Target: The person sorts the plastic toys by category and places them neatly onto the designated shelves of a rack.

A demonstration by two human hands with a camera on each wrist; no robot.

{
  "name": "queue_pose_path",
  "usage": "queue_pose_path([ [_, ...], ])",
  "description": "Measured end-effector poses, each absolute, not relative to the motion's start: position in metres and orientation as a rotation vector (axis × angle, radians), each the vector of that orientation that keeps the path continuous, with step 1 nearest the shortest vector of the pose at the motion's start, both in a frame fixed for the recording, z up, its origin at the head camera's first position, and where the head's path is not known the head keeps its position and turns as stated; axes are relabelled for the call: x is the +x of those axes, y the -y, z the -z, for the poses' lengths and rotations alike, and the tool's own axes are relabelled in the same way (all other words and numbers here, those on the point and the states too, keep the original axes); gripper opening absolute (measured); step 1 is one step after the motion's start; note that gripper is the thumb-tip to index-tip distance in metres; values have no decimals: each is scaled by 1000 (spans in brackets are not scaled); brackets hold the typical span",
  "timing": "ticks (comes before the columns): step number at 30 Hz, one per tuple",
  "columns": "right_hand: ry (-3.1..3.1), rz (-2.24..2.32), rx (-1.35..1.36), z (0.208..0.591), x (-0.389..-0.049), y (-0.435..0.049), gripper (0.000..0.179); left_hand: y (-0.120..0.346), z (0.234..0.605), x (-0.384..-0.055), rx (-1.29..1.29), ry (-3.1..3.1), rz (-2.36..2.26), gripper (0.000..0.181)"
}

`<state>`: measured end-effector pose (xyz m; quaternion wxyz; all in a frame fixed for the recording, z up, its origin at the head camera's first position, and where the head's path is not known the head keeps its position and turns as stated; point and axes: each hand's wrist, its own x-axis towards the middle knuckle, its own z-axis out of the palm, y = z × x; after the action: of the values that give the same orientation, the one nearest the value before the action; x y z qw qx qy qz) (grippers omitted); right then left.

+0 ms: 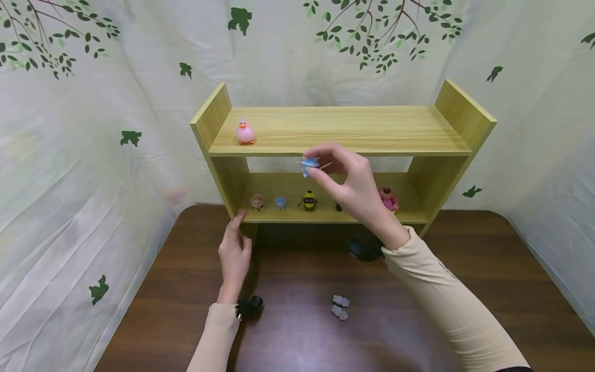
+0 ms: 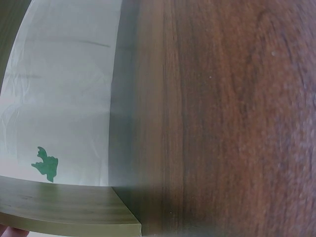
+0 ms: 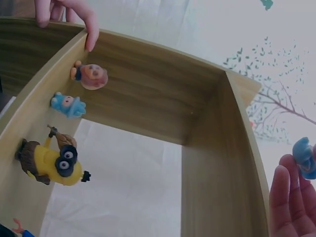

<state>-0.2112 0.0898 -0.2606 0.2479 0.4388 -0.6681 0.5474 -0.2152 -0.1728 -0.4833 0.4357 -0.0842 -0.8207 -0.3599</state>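
Note:
My right hand [image 1: 355, 178] pinches a small light blue figurine [image 1: 309, 166] between thumb and fingers, in front of the shelf unit's upper board. In the right wrist view that blue figurine [image 3: 304, 158] shows at the right edge, partly cut off. My left hand [image 1: 234, 256] grips the front edge of the wooden shelf unit [image 1: 220, 175] at its left side, fingers around the corner of the middle board. On that board stand a brown-maned figurine [image 1: 257, 202], a blue figurine [image 1: 280, 203], a yellow minion figurine [image 3: 52, 163] and a pink bear figurine [image 1: 388, 199]. A dark figurine [image 1: 338, 207] is mostly hidden behind my right hand.
A pink duck figurine [image 1: 245, 133] stands at the left of the top board. Two small grey pieces [image 1: 340, 307] lie on the brown table [image 1: 288, 341] in front of the unit. A leaf-printed white cloth [image 1: 153, 103] hangs behind and at both sides.

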Motion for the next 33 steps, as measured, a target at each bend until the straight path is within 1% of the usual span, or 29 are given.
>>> queue_pose_path([
  [10, 1777, -1490, 1193, 249, -218, -83, 22, 175, 484, -213, -199, 2086, 918, 69],
  [33, 1818, -1438, 1152, 227, -239, -73, 20, 173, 483, -214, -215, 2067, 924, 73],
])
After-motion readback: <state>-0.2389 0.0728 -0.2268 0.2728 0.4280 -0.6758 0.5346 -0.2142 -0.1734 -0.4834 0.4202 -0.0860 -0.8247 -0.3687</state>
